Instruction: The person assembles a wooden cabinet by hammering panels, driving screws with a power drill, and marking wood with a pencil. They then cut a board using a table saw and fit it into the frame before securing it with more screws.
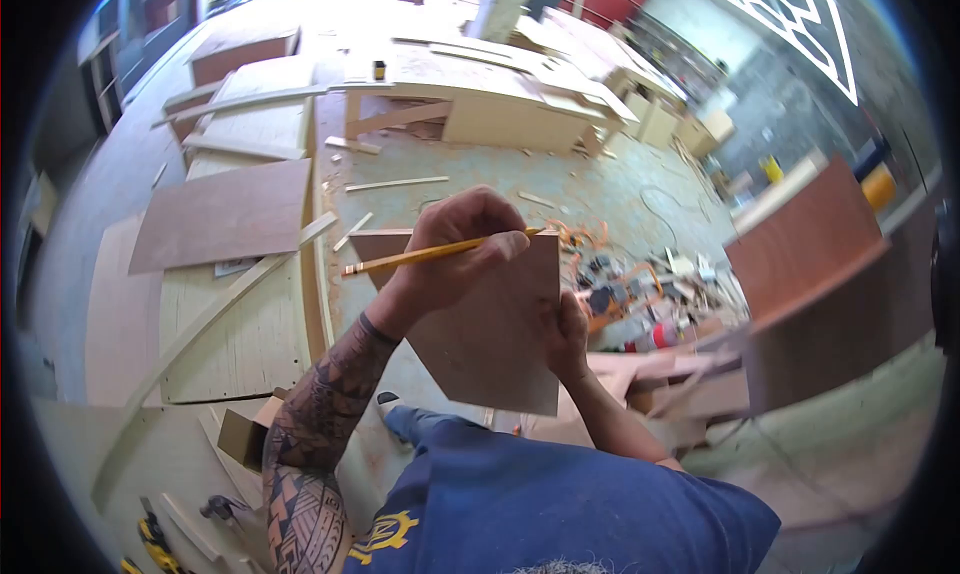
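Pencil [420,256] pinched in left hand [462,246], right hand [569,336] gripping board [485,339] (hiding floor [610,179]), scraps [682,265] strewn beyond

And it's one left hand [462,236], one right hand [567,336], two on show; one pencil [400,259], just the one; a single held board [480,334]; one hammer [222,507], one blue shirt [560,504], and wood scraps [397,184] too many to count

The shirt [570,504] is blue — one forearm [328,399] tattooed.
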Demonstrator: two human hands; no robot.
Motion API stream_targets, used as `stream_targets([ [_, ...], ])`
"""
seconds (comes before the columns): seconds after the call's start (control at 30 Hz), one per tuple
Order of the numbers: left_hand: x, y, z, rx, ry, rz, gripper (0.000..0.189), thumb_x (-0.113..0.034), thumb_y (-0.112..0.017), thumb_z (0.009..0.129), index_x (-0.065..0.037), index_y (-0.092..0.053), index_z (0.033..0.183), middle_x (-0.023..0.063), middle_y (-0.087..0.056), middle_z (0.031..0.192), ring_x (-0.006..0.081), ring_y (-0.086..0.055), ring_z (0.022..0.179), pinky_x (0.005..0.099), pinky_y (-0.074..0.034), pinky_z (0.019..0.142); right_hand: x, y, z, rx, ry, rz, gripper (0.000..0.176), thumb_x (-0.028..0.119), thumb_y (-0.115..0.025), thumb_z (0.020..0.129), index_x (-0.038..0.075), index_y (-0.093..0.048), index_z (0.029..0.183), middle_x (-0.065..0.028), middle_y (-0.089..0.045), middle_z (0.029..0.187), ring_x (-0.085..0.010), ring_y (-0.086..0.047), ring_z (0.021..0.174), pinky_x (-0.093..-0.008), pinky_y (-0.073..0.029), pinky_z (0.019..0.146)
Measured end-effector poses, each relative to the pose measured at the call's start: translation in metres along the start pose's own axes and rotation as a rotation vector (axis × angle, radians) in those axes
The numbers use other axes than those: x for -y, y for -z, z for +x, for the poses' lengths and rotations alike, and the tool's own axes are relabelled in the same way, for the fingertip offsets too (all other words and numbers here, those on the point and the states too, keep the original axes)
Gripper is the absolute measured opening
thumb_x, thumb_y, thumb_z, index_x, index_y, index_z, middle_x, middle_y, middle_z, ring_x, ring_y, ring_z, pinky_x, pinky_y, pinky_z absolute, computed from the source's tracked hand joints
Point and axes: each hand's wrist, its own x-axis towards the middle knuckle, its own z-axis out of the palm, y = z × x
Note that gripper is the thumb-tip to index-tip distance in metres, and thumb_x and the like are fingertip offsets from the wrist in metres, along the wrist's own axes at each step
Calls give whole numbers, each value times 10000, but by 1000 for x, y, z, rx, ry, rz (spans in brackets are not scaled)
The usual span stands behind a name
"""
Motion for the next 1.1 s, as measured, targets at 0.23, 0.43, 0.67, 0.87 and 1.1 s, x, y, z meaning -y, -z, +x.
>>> stream_targets([
  [0.23,34,175,-30,-269,259,787,132,-119,-683,946,2,-672,998,95,-702,886,148,-677,806,309,-564,760,-102,-121,121,38,-120,301,198,223,-574,1087,39,-607,1023,17,-591,887,-69,-479,825,-261,-434,741],
  [0.43,61,217,-81,-336,523,925,219,-209,-673,988,3,-647,934,163,-667,856,310,-659,795,397,-539,747,-123,-149,175,58,-142,251,195,216,-580,1083,37,-615,1013,-3,-618,900,-89,-513,840,-277,-455,764],
  [0.67,90,178,-37,-152,356,841,249,-232,-569,1069,0,-630,1138,113,-650,757,236,-660,681,365,-542,703,-115,-78,160,-128,-122,170,249,252,-593,1081,47,-556,944,-2,-560,821,-76,-478,786,-255,-425,716],
  [0.87,140,147,34,59,642,959,518,-335,-546,1089,-114,-332,1505,200,-635,783,361,-649,737,471,-497,713,-192,-8,186,-390,-170,-7,264,273,-578,1089,21,-596,1011,-34,-624,907,-117,-535,827,-284,-457,772],
  [1.1,320,195,129,194,740,867,270,-179,-497,1059,-30,-592,1263,296,-664,1067,478,-654,982,543,-521,866,-319,8,237,-684,-277,-283,325,265,-585,1079,-59,-597,1087,-153,-653,889,-243,-615,805,-356,-504,766],
])
